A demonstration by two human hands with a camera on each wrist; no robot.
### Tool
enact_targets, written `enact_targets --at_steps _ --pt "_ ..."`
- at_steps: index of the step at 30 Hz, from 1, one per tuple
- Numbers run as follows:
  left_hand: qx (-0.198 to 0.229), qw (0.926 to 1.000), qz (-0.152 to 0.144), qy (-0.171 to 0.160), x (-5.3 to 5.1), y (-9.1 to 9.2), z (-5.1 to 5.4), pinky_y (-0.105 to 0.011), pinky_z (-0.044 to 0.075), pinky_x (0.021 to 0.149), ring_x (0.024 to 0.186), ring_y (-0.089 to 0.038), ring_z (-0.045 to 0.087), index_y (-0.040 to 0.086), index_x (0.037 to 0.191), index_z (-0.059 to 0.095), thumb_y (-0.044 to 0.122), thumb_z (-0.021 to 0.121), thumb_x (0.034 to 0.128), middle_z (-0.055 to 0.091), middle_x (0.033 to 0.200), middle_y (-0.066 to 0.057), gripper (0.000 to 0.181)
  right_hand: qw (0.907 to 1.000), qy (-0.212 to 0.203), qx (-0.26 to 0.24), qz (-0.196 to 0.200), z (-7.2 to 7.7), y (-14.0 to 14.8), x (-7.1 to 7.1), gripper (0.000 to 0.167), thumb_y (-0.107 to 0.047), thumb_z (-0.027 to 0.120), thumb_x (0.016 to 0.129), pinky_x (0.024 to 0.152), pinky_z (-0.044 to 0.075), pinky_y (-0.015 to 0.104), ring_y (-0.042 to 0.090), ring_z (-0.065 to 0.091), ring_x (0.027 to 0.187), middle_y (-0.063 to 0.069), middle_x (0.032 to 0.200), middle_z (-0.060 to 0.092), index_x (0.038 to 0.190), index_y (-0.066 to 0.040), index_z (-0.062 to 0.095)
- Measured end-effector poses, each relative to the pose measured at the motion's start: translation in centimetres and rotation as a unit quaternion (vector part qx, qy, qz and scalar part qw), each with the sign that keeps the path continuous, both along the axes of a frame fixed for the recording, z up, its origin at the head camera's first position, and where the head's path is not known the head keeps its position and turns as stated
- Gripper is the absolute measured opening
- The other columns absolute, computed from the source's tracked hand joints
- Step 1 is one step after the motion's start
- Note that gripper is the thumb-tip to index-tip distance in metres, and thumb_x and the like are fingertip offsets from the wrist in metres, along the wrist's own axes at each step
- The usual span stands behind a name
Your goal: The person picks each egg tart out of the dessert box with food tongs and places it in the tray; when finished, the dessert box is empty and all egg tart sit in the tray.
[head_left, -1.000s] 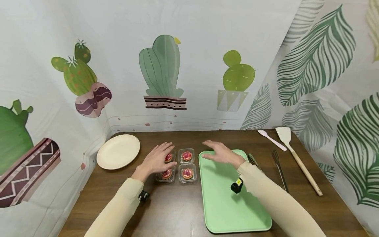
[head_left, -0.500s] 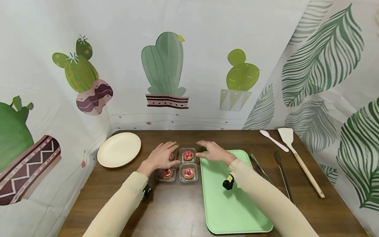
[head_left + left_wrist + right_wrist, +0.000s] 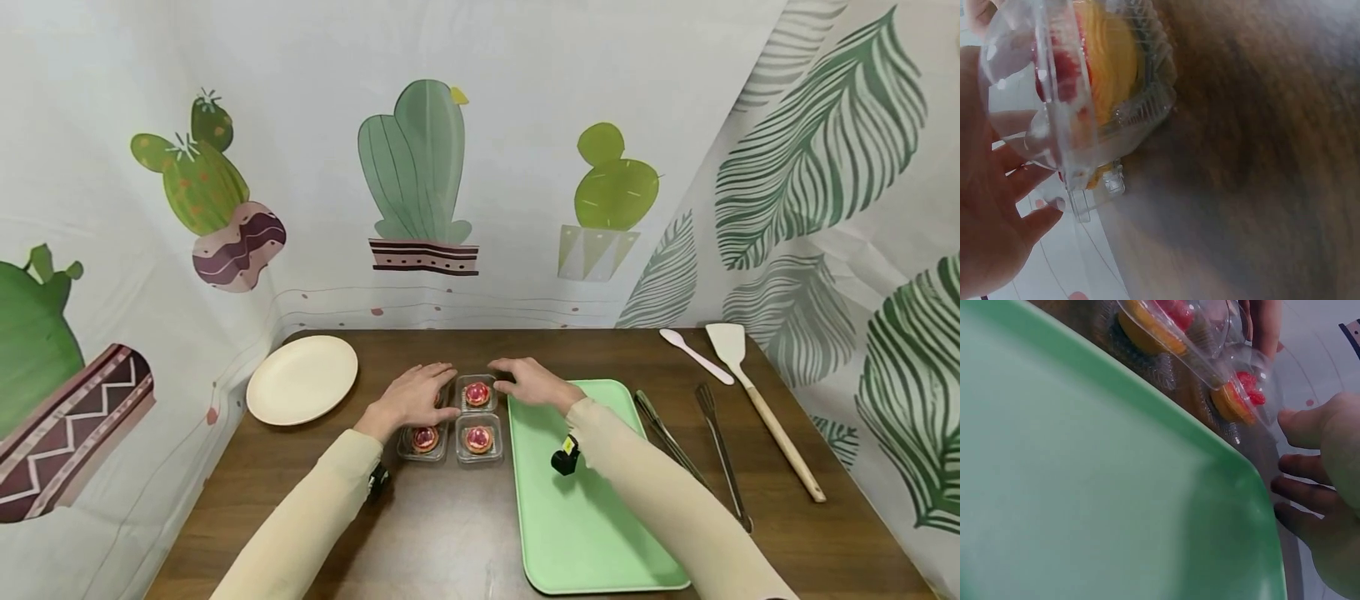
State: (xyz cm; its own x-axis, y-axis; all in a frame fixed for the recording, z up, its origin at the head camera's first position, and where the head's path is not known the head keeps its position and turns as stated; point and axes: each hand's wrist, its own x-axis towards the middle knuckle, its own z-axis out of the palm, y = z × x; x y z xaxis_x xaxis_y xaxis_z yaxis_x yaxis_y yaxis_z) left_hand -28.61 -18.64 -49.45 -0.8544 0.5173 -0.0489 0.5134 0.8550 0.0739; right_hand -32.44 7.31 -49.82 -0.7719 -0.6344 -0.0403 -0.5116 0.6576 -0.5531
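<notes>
Several clear plastic boxes, each with a red-topped tart, stand in a two-by-two group on the table. My left hand (image 3: 411,400) is over the far left box, mostly hiding it, fingers spread. Its thumb reaches toward the near left box (image 3: 422,442). In the left wrist view the fingers lie beside a domed box (image 3: 1116,81); contact is unclear. Fingers extended, my right hand (image 3: 536,386) is at the right side of the far right box (image 3: 477,395), above the tray's far left corner. The right wrist view shows the thumb close to that box's lid (image 3: 1266,403). The near right box (image 3: 478,439) is untouched.
A green tray (image 3: 577,533) lies right of the boxes, under my right forearm. Farther right are metal tongs (image 3: 670,437), a dark long-handled utensil (image 3: 722,454), a pink spoon (image 3: 697,358) and a wooden-handled spatula (image 3: 765,408). A cream plate (image 3: 302,380) sits back left.
My right hand has moved left, from above the tray to beside the far right box. My left hand has shifted slightly right over the left boxes. The boxes stay in place.
</notes>
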Motion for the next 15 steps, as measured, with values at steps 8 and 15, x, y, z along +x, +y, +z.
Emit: enact_targets --at_steps 8,15 --pt "0.001 0.9999 0.002 -0.015 -0.2 0.2 -0.2 -0.049 0.03 0.116 0.138 -0.027 0.043 0.011 0.145 0.045 0.062 0.059 0.0862 0.048 0.147 -0.01 0.079 0.9999 -0.006 0.008 -0.005 -1.0 -0.3 -0.8 0.04 -0.023 0.056 0.099 0.097 0.051 0.041 0.026 0.059 0.121 0.01 0.133 0.061 0.136 -0.007 0.057" --pt "0.008 0.9997 0.005 -0.023 -0.5 0.5 0.0 -0.046 0.033 0.115 0.135 -0.025 0.046 0.013 0.145 0.046 0.06 0.062 0.0851 0.05 0.146 -0.008 0.078 0.9998 -0.007 0.01 -0.017 -1.0 -0.8 -1.3 0.033 -0.021 0.058 0.099 0.099 0.05 0.041 0.027 0.058 0.122 0.01 0.128 0.065 0.128 -0.007 0.064"
